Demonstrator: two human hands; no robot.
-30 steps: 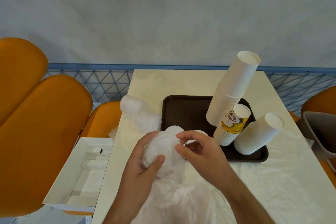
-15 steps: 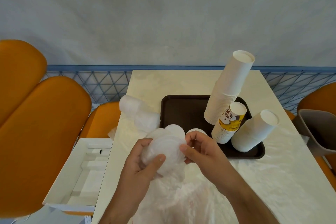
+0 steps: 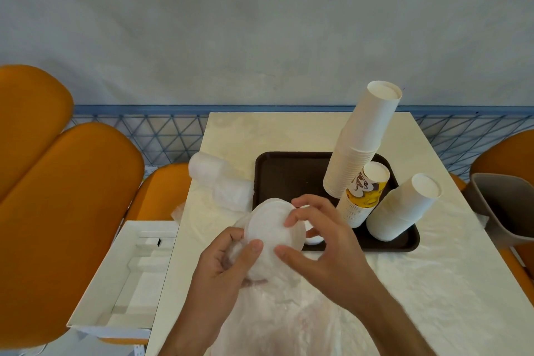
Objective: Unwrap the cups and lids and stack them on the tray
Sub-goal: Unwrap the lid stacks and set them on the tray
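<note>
Cups are mostly sorted: three stacks [image 3: 362, 141] already sit on the brown tray [image 3: 289, 173], but one wrapped sleeve [image 3: 216, 179] waits on the tabletop [image 3: 433, 283]. My left hand [image 3: 228, 266] grips the lid stack [image 3: 274, 228] through its plastic wrap [image 3: 277, 324], just at the tray's near edge, while my right hand [image 3: 326, 246] pinches the top lid.

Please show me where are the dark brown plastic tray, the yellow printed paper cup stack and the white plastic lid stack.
Dark brown plastic tray [image 3: 289, 173]: head view, bare floor.
Yellow printed paper cup stack [image 3: 364, 192]: head view, printed side.
White plastic lid stack [image 3: 268, 225]: head view, top lid face.
</note>
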